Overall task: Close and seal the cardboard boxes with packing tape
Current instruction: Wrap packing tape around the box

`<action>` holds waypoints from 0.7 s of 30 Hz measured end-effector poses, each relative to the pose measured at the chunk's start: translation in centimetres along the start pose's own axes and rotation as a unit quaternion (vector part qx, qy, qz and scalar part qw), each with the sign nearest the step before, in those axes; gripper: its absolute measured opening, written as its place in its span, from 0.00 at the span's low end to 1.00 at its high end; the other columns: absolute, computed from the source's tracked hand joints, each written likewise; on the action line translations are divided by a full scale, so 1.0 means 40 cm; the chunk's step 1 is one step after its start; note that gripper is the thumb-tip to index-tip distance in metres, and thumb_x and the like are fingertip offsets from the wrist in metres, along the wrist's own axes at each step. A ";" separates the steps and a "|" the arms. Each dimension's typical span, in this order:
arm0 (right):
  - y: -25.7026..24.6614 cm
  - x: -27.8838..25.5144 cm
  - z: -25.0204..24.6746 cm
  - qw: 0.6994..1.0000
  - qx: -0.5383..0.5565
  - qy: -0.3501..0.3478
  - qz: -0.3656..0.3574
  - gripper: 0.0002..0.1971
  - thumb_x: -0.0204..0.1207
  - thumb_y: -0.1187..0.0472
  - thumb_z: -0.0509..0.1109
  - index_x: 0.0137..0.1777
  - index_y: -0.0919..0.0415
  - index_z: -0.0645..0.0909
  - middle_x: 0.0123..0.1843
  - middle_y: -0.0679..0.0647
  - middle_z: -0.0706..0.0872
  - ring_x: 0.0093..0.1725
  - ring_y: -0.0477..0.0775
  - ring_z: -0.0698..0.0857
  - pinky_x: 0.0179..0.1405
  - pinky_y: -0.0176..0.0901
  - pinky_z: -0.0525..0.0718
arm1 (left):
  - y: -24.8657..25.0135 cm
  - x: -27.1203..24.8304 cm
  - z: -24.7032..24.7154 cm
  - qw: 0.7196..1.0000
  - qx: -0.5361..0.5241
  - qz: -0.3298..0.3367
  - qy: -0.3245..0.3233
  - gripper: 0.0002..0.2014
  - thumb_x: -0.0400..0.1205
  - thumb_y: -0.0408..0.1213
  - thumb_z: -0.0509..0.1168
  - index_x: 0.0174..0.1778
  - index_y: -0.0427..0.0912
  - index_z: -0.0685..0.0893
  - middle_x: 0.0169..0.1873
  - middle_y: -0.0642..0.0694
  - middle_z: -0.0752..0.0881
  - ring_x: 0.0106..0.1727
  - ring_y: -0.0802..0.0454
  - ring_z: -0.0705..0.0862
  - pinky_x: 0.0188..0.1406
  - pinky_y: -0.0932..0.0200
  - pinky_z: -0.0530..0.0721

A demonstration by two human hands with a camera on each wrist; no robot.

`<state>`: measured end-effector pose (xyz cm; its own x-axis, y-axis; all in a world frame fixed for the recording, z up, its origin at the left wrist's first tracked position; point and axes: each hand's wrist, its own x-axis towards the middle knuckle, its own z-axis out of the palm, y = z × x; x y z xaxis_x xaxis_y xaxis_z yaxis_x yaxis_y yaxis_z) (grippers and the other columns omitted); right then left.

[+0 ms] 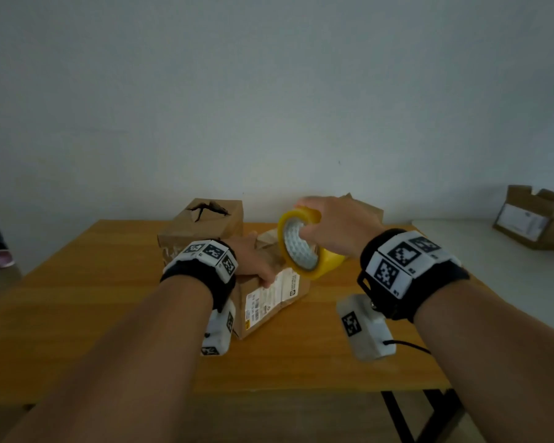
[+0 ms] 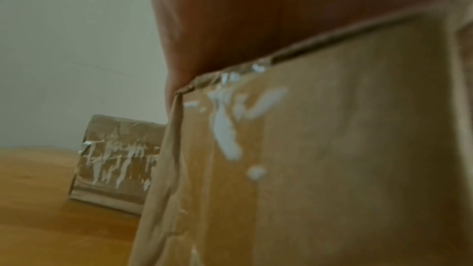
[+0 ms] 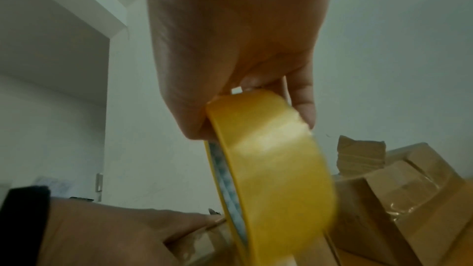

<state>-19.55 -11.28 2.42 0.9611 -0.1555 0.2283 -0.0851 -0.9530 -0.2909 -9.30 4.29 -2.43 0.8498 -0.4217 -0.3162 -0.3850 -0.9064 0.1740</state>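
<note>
Cardboard sits under my left hand [image 1: 253,257]: the nearest box [image 1: 269,302], with a white shipping label on the side facing me, stands on the wooden table [image 1: 93,298], and my palm lies across its top. My fingers bend over the near top edge above the label, holding the box down. From the left wrist camera the box wall [image 2: 332,149] fills the picture, with shreds of old clear tape near its upper edge.

Just above that box my right hand [image 1: 333,228] grips the yellow tape roll [image 1: 304,247], thumb through the core and fingers over the outer rim; the roll hangs tilted in the air over the box's far right part.

Behind stands a second box [image 1: 202,225] with a torn top, against the wall. Far right, another opened box [image 1: 534,219] rests on a white surface.
</note>
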 end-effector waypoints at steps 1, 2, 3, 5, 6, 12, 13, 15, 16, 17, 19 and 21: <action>0.003 -0.004 0.000 1.000 0.000 -0.016 0.002 0.29 0.72 0.46 0.66 0.76 0.40 0.70 0.58 0.43 0.83 0.49 0.48 0.81 0.48 0.43 0.80 | 0.000 0.001 -0.001 1.000 0.000 -0.004 -0.002 0.64 0.58 0.60 0.74 0.84 0.50 0.42 0.78 0.41 0.66 0.72 0.40 0.72 0.67 0.44 0.78; 0.009 -0.007 0.003 1.000 0.004 -0.026 0.003 0.29 0.71 0.46 0.67 0.75 0.40 0.72 0.56 0.44 0.83 0.47 0.48 0.80 0.47 0.43 0.80 | 0.001 0.002 -0.001 1.000 -0.002 -0.006 -0.005 0.64 0.58 0.61 0.73 0.84 0.49 0.40 0.78 0.41 0.66 0.72 0.40 0.72 0.67 0.44 0.77; 0.014 -0.010 0.005 1.000 0.010 -0.029 0.004 0.29 0.69 0.45 0.67 0.73 0.40 0.74 0.55 0.45 0.82 0.47 0.48 0.78 0.47 0.44 0.80 | 0.002 0.002 -0.001 1.000 -0.005 -0.007 -0.008 0.65 0.56 0.61 0.72 0.84 0.49 0.40 0.78 0.40 0.66 0.72 0.40 0.72 0.67 0.44 0.77; 0.022 -0.020 0.007 0.999 0.002 -0.053 0.005 0.27 0.70 0.46 0.68 0.71 0.40 0.76 0.51 0.43 0.79 0.49 0.48 0.78 0.46 0.43 0.78 | 0.005 0.001 -0.003 1.000 -0.015 -0.010 -0.006 0.66 0.54 0.61 0.70 0.84 0.49 0.39 0.77 0.40 0.68 0.71 0.40 0.73 0.67 0.45 0.77; 0.024 -0.025 0.008 0.997 -0.010 -0.080 0.003 0.26 0.71 0.46 0.68 0.72 0.40 0.75 0.54 0.43 0.80 0.52 0.49 0.79 0.48 0.43 0.79 | 0.004 0.000 -0.004 1.000 -0.024 -0.013 -0.006 0.66 0.53 0.61 0.70 0.84 0.49 0.40 0.76 0.40 0.69 0.71 0.40 0.73 0.67 0.45 0.77; 0.043 -0.053 0.024 0.989 -0.034 -0.143 -0.007 0.28 0.76 0.49 0.69 0.77 0.46 0.72 0.76 0.50 0.75 0.69 0.54 0.77 0.61 0.47 0.79 | -0.007 0.018 -0.005 0.999 -0.047 -0.019 -0.003 0.59 0.66 0.54 0.75 0.84 0.46 0.42 0.76 0.40 0.69 0.71 0.41 0.73 0.67 0.47 0.78; 0.045 -0.052 0.029 0.987 -0.048 -0.151 -0.011 0.27 0.76 0.49 0.69 0.76 0.46 0.72 0.75 0.50 0.76 0.67 0.53 0.78 0.59 0.46 0.80 | -0.008 0.019 -0.005 0.999 -0.049 -0.018 -0.005 0.58 0.68 0.53 0.75 0.84 0.47 0.42 0.76 0.40 0.69 0.71 0.41 0.73 0.67 0.47 0.78; 0.045 -0.049 0.041 0.985 -0.071 -0.154 -0.019 0.26 0.74 0.47 0.69 0.73 0.44 0.75 0.70 0.48 0.80 0.61 0.51 0.81 0.54 0.45 0.81 | -0.010 0.020 -0.006 0.999 -0.045 -0.009 -0.008 0.57 0.68 0.53 0.74 0.84 0.50 0.41 0.74 0.40 0.70 0.68 0.40 0.75 0.65 0.47 0.80; 0.044 -0.047 0.046 0.985 -0.082 -0.153 -0.018 0.25 0.74 0.46 0.69 0.72 0.43 0.76 0.68 0.47 0.82 0.59 0.50 0.81 0.53 0.47 0.82 | -0.010 0.021 -0.005 0.999 -0.040 0.001 -0.012 0.58 0.67 0.55 0.74 0.83 0.54 0.40 0.72 0.39 0.72 0.66 0.40 0.76 0.64 0.46 0.81; 0.044 -0.047 0.052 0.984 -0.093 -0.153 -0.016 0.25 0.74 0.45 0.68 0.72 0.43 0.76 0.68 0.46 0.82 0.58 0.51 0.82 0.54 0.49 0.82 | -0.007 0.019 -0.005 0.999 -0.036 0.017 -0.013 0.58 0.65 0.56 0.74 0.82 0.60 0.40 0.71 0.40 0.73 0.64 0.40 0.77 0.62 0.46 0.82; 0.041 -0.047 0.067 0.980 -0.120 -0.161 -0.018 0.27 0.74 0.44 0.67 0.75 0.41 0.73 0.65 0.46 0.84 0.57 0.51 0.83 0.52 0.48 0.84 | -0.003 0.009 0.001 0.999 -0.013 0.042 -0.006 0.56 0.61 0.60 0.72 0.79 0.71 0.41 0.73 0.40 0.69 0.66 0.38 0.75 0.64 0.43 0.80; 0.034 -0.047 0.082 0.977 -0.136 -0.162 -0.025 0.27 0.75 0.45 0.66 0.75 0.37 0.71 0.55 0.46 0.86 0.49 0.50 0.84 0.44 0.44 0.83 | -0.002 -0.001 0.010 0.998 0.019 0.054 0.011 0.52 0.64 0.61 0.70 0.78 0.74 0.42 0.80 0.44 0.59 0.75 0.34 0.66 0.70 0.37 0.71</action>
<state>-20.61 -11.44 -1.45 0.9949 -0.0583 -0.0826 -0.0601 -0.9980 -0.0188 -9.44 4.35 -2.82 0.8107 -0.5160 -0.2768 -0.4870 -0.8566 0.1704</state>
